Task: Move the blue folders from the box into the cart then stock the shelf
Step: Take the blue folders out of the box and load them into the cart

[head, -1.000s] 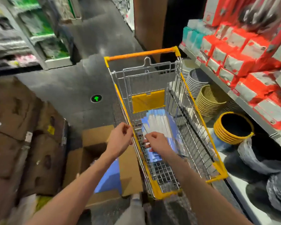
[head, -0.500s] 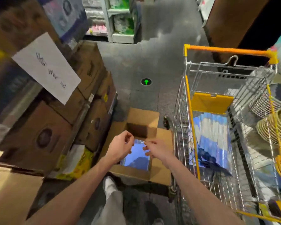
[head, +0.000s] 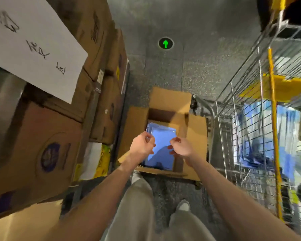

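An open cardboard box (head: 196, 129) stands on the floor straight ahead, its flaps spread outward. Blue folders (head: 161, 134) in clear wrap lie flat inside it. My left hand (head: 142, 147) hovers over the box's left side and my right hand (head: 180, 147) over its right side, both with loosely curled fingers and holding nothing. To the right stands the wire cart (head: 254, 105) with yellow trim. More blue folders (head: 261, 136) lie in its basket, seen through the mesh.
Stacked brown cartons (head: 47, 148) fill the left side, with a white handwritten sheet (head: 33, 47) taped on them. A green arrow marker (head: 165, 43) is on the grey floor beyond the box. My legs and shoes (head: 183, 206) stand just before the box.
My view turned left from the cart to the box on the floor. Both hands left the folders in the cart and came over the open box, empty.
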Tool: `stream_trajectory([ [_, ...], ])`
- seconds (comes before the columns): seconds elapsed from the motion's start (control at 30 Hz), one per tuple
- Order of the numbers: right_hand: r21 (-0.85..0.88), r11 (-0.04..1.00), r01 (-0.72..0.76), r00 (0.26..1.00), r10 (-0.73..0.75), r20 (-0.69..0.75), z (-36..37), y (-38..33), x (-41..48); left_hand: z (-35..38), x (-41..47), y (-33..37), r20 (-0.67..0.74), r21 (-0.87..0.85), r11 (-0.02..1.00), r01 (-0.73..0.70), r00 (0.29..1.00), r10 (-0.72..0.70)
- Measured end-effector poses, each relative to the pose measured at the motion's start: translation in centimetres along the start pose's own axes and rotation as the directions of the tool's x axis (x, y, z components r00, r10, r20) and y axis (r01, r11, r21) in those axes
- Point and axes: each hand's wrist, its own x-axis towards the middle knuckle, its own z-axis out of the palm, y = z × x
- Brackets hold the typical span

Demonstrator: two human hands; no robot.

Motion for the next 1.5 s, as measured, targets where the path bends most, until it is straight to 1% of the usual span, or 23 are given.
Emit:
stream_trajectory([
  [0.07, 0.048, 0.999, -0.021, 1.000, 0.022, -0.020, 0.3, -0.1, 1.8, 0.5, 2.2, -1.1, 0.045, 0.000, 0.999, 0.033, 0.998, -0.033],
  [0.17, 0.017, 1.000, -0.018, 0.999, 0.019, -0.041, 0.6, 0.3, 4.7, 1.9, 4.7, -2.6, 0.119, 0.063, 0.994, 0.084, 0.989, -0.092],
  [0.23, 0.018, 0.999, -0.033, 0.999, 0.033, -0.025, 1.2, 1.1, 7.5, 3.1, 6.7, -4.0, 0.166, 0.133, 0.987, 0.090, 0.980, -0.111],
  [0.4, 0.090, 0.986, -0.139, 0.990, 0.137, 0.026, 3.4, 5.5, 15.5, 7.2, 12.1, -10.0, 0.232, 0.208, 0.965, 0.163, 0.950, -0.210],
  [0.43, 0.085, 0.984, -0.157, 0.986, 0.152, 0.060, 4.2, 6.9, 17.5, 8.2, 13.2, -11.5, 0.235, 0.208, 0.961, 0.184, 0.944, -0.232],
  [0.5, 0.020, 0.986, -0.166, 0.980, 0.162, 0.115, 5.4, 9.3, 20.9, 10.0, 15.6, -13.6, 0.254, 0.211, 0.957, 0.200, 0.934, -0.252],
  [0.6, -0.026, 0.975, -0.219, 0.966, 0.220, 0.136, 6.9, 12.8, 25.6, 13.1, 19.3, -16.9, 0.273, 0.268, 0.940, 0.212, 0.919, -0.285],
  [0.67, -0.013, 0.952, -0.307, 0.938, 0.304, 0.163, 8.1, 15.2, 28.6, 15.3, 21.8, -19.4, 0.254, 0.278, 0.928, 0.246, 0.913, -0.318],
  [0.73, 0.003, 0.938, -0.347, 0.927, 0.342, 0.154, 9.4, 18.1, 31.7, 18.2, 24.2, -22.1, 0.229, 0.251, 0.923, 0.293, 0.908, -0.351],
  [0.83, -0.017, 0.954, -0.300, 0.942, 0.299, 0.151, 10.5, 21.7, 35.6, 21.7, 26.8, -25.6, 0.200, 0.264, 0.904, 0.337, 0.898, -0.393],
  [0.93, 0.019, 0.964, -0.265, 0.954, 0.259, 0.152, 11.6, 23.9, 38.8, 24.3, 28.6, -29.0, 0.185, 0.347, 0.891, 0.293, 0.910, -0.371],
  [1.03, 0.002, 0.972, -0.236, 0.964, 0.233, 0.129, 12.4, 25.7, 41.4, 26.1, 29.9, -31.5, 0.192, 0.362, 0.883, 0.299, 0.903, -0.384],
  [1.1, -0.013, 0.971, -0.238, 0.964, 0.238, 0.119, 12.9, 27.1, 42.7, 27.1, 30.4, -32.6, 0.120, 0.336, 0.883, 0.328, 0.915, -0.386],
  [1.17, 0.006, 0.968, -0.250, 0.962, 0.248, 0.115, 13.1, 28.1, 43.4, 27.8, 29.9, -33.1, 0.004, 0.307, 0.902, 0.304, 0.947, -0.321],
  [1.23, -0.004, 0.968, -0.251, 0.962, 0.250, 0.111, 13.3, 28.9, 43.9, 28.5, 29.3, -33.4, -0.113, 0.293, 0.917, 0.271, 0.962, -0.248],
  [1.27, -0.011, 0.968, -0.250, 0.962, 0.250, 0.111, 13.4, 29.4, 44.0, 28.8, 29.0, -33.3, -0.159, 0.282, 0.918, 0.279, 0.957, -0.242],
  [1.37, -0.039, 0.967, -0.253, 0.961, 0.256, 0.107, 13.8, 30.3, 44.2, 29.0, 29.2, -32.9, -0.231, 0.263, 0.889, 0.375, 0.919, -0.319],
  [1.43, -0.060, 0.970, -0.237, 0.965, 0.242, 0.104, 14.2, 30.6, 44.5, 29.0, 29.5, -32.4, -0.209, 0.323, 0.874, 0.363, 0.928, -0.308],
  [1.5, -0.078, 0.974, -0.215, 0.971, 0.221, 0.088, 14.5, 30.8, 44.9, 29.1, 29.5, -32.1, -0.131, 0.390, 0.869, 0.306, 0.952, -0.277],
])
